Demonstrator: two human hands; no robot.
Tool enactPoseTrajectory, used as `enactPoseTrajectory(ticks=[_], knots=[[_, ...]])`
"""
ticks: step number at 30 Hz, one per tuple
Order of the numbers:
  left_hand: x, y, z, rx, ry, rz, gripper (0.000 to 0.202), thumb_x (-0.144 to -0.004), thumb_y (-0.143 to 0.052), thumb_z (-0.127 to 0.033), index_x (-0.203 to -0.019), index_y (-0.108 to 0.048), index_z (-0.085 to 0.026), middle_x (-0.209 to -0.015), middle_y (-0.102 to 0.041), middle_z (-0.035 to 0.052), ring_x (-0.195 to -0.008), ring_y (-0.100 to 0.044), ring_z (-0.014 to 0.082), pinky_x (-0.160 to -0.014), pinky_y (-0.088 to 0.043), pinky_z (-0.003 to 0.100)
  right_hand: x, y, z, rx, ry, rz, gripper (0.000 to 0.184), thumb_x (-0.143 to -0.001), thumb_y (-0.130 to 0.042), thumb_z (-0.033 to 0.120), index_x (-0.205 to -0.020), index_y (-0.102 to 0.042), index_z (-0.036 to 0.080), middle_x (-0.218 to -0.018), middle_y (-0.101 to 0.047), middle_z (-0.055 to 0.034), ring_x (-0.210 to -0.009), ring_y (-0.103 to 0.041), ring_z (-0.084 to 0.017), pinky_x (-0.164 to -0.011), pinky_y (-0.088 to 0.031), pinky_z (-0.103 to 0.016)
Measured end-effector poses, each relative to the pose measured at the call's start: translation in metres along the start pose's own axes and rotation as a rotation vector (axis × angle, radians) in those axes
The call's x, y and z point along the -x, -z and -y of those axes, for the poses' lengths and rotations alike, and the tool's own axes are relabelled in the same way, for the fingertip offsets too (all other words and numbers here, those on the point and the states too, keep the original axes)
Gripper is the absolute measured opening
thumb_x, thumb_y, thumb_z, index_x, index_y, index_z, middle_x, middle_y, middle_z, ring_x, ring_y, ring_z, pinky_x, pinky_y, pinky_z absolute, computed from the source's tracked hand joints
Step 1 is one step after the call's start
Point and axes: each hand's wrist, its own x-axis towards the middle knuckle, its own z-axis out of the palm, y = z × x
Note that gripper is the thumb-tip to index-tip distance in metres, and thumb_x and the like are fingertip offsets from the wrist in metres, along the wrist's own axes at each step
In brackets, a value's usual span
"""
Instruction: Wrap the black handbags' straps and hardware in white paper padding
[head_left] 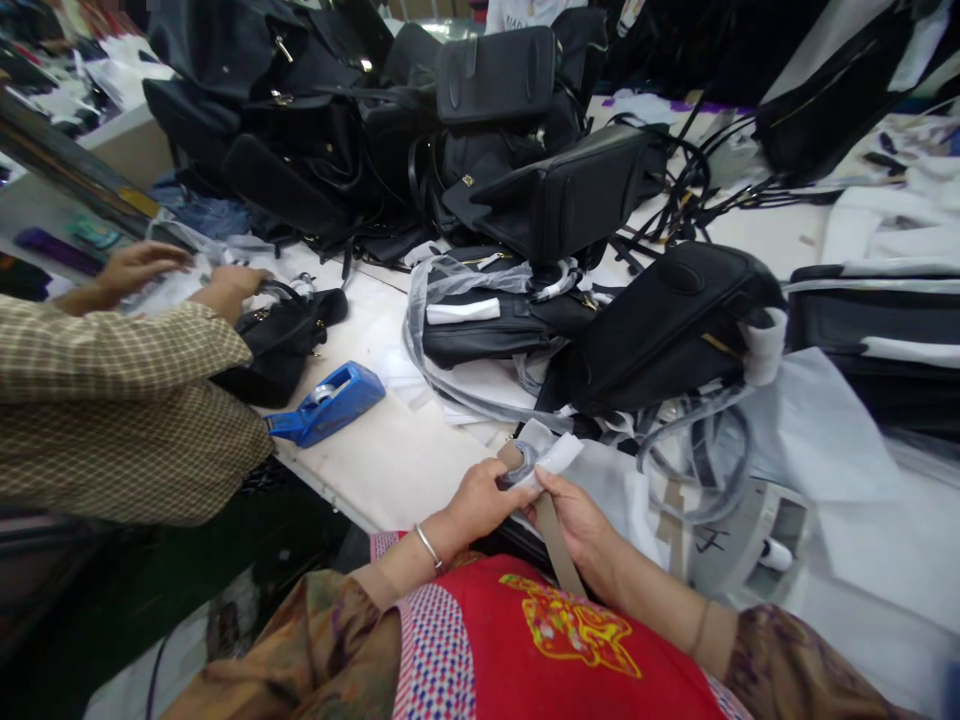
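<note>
My left hand and my right hand meet at the near table edge, both pinching a strap end wrapped in clear film with white paper around it. A tan strip hangs down from it between my hands. The film-covered strap loops to the right toward a black handbag lying on white wrapping.
A co-worker in a checked sleeve at left handles another black bag with both hands. A blue tape dispenser lies on the white table. A pile of black handbags fills the back; white sheets cover the right.
</note>
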Motion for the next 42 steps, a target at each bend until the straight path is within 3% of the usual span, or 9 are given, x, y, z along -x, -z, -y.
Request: enactPoseTrajectory(ticks=[5,11,15,21,24,26,30,33,42], knots=[[-0.005,0.003,0.002,-0.106,0.029,0.064,0.035,-0.080,-0.063,-0.047,-0.069,-0.064,-0.013,-0.063,-0.055,-0.0015,-0.059,-0.046,0.0117,-0.054,-0.029,0.024,0.012,-0.007,0.009,0.152,-0.022,-0.100,0.026,-0.072,-0.076,0.030,-0.089,-0.061,0.017,-0.081,-0.069,-0.0030,-0.068,-0.064,-0.015,-0.060,-0.054,-0.025],[-0.008,0.011,0.005,-0.079,0.103,0.123,0.037,-0.077,-0.064,-0.050,-0.072,-0.061,-0.013,-0.063,-0.050,-0.0034,-0.060,-0.043,0.0109,-0.053,-0.029,0.023,0.047,-0.007,0.041,0.942,-0.081,-0.089,0.011,-0.076,-0.065,0.023,-0.083,-0.065,0.015,-0.067,-0.067,-0.0019,-0.055,-0.058,-0.012,-0.045,-0.044,-0.019],[-0.009,0.013,0.008,-0.041,0.107,0.168,0.042,-0.076,-0.064,-0.054,-0.072,-0.061,-0.013,-0.065,-0.051,-0.0026,-0.062,-0.044,0.0114,-0.052,-0.029,0.023,0.040,0.000,0.054,1.224,-0.091,-0.093,0.016,-0.081,-0.053,0.019,-0.069,-0.062,0.015,-0.050,-0.058,0.0005,-0.040,-0.048,-0.009,-0.039,-0.035,-0.019],[-0.007,0.015,0.007,0.050,0.162,0.218,0.045,-0.079,-0.060,-0.055,-0.067,-0.062,-0.012,-0.061,-0.047,-0.0025,-0.057,-0.040,0.0099,-0.049,-0.027,0.022,0.017,0.004,0.055,1.155,-0.129,0.057,0.021,-0.083,-0.052,0.029,-0.071,-0.062,0.015,-0.065,-0.066,-0.0040,-0.049,-0.055,-0.013,-0.046,-0.043,-0.025],[-0.008,0.016,0.007,0.052,0.197,0.196,0.045,-0.078,-0.059,-0.055,-0.063,-0.059,-0.012,-0.059,-0.044,-0.0025,-0.056,-0.039,0.0099,-0.048,-0.025,0.022,0.019,0.002,0.058,1.202,0.014,0.131,0.018,-0.077,-0.063,0.033,-0.079,-0.067,0.016,-0.077,-0.069,-0.0042,-0.068,-0.061,-0.016,-0.061,-0.047,-0.028],[-0.009,0.017,0.006,0.033,0.205,0.193,0.045,-0.078,-0.059,-0.055,-0.061,-0.057,-0.013,-0.058,-0.042,-0.0029,-0.055,-0.038,0.0100,-0.048,-0.024,0.023,0.019,0.002,0.060,1.154,0.120,0.077,0.025,-0.073,-0.069,0.038,-0.085,-0.068,0.016,-0.082,-0.069,-0.0037,-0.074,-0.059,-0.016,-0.066,-0.045,-0.027],[-0.009,0.018,0.004,-0.016,0.130,0.236,0.044,-0.081,-0.055,-0.053,-0.058,-0.051,-0.016,-0.056,-0.039,-0.0037,-0.053,-0.035,0.0098,-0.048,-0.023,0.024,0.008,0.006,0.055,0.862,0.112,-0.176,0.043,-0.065,-0.073,0.052,-0.081,-0.062,0.014,-0.058,-0.053,0.0039,-0.051,-0.040,-0.009,-0.050,-0.027,-0.024],[-0.007,0.019,0.002,-0.038,0.050,0.223,0.045,-0.087,-0.046,-0.053,-0.059,-0.049,-0.017,-0.057,-0.040,-0.0029,-0.054,-0.037,0.0108,-0.050,-0.024,0.025,0.001,0.008,0.048,0.761,0.138,-0.204,0.044,-0.059,-0.077,0.050,-0.077,-0.060,0.014,-0.051,-0.045,0.0074,-0.048,-0.032,-0.007,-0.049,-0.020,-0.024],[-0.013,0.013,-0.009,-0.046,0.117,0.225,0.044,-0.092,-0.037,-0.050,-0.062,-0.047,-0.019,-0.060,-0.047,-0.0001,-0.058,-0.043,0.0135,-0.055,-0.028,0.027,0.021,0.007,0.049,1.082,0.255,-0.359,0.036,-0.067,-0.069,0.051,-0.070,-0.064,0.015,-0.051,-0.051,0.0037,-0.048,-0.040,-0.010,-0.048,-0.028,-0.025]])
